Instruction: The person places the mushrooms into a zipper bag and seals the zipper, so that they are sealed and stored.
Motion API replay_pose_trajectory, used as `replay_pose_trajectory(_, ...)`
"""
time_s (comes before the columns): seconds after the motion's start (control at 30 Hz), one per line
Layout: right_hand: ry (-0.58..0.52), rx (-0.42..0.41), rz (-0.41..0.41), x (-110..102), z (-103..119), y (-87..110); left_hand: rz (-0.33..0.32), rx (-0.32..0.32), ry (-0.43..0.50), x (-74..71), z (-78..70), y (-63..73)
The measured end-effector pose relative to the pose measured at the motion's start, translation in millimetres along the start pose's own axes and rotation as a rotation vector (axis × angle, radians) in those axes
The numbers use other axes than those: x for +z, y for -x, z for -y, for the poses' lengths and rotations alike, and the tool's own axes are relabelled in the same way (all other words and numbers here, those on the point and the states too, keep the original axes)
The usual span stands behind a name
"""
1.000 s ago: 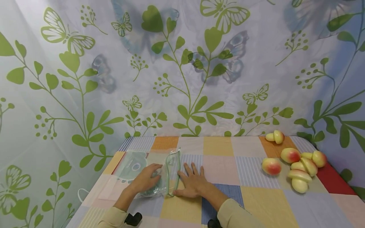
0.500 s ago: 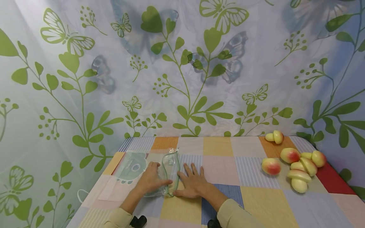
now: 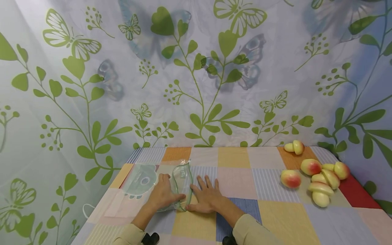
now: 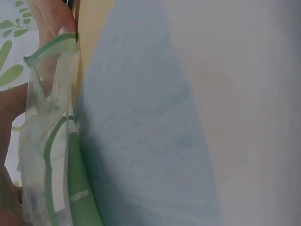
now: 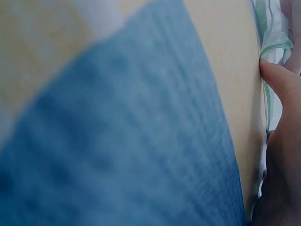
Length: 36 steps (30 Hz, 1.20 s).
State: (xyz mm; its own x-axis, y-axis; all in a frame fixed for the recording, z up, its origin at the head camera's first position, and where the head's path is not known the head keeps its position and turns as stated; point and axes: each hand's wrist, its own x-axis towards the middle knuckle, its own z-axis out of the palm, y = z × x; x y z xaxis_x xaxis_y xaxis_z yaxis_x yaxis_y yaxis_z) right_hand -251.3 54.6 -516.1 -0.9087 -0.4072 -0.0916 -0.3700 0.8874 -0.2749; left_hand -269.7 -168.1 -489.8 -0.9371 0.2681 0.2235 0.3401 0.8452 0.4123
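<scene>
A clear zip bag (image 3: 183, 177) with a green seal strip and a pale green printed pattern lies on the patchwork cloth. My left hand (image 3: 162, 194) rests on the bag, thumb and fingers spread apart. In the left wrist view this hand (image 4: 8, 155) shows at the left edge, beside the bag's gaping mouth (image 4: 49, 52); the word "name" stands on a green band (image 4: 80, 195). My right hand (image 3: 206, 196) lies flat with fingers spread, its thumb on the lower edge of the bag's mouth. That thumb (image 5: 278, 77) also touches the green strip in the right wrist view.
Several mushroom-shaped yellow-and-red pieces lie at the right, among them a reddish one (image 3: 291, 179) and one farther back (image 3: 294, 147). A patterned curtain (image 3: 196, 75) hangs behind the table. A white loop (image 3: 88, 210) sticks out past the table's left edge.
My left hand has shifted slightly right across the bag, and its thumb now reaches out to the bag's mouth. The mouth's green edges have spread wider apart. My right hand stays put.
</scene>
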Motion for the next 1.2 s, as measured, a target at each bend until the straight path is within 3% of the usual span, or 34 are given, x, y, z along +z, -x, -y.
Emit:
replay_pose_trajectory(0.3, 0.010, -0.001, -0.002, 3.6, -2.5, -1.7, 0.013, 0.005, -0.039, -1.0, 0.1, 0.8)
replay_pose_trajectory(0.93, 0.007, 0.015, 0.019, -6.4, 3.4, 5.1, 0.057, 0.032, 0.041, -16.9, 2.2, 0.9)
replay_pose_trajectory(1.07, 0.010, 0.017, 0.023, -9.6, 5.3, 6.5, 0.059, 0.064, 0.034, -17.2, 3.8, -0.1)
replay_pose_trajectory(1.2, 0.018, 0.015, 0.021, -8.9, 5.6, 6.5, 0.053, 0.138, -0.020, -16.4, 3.7, -1.4)
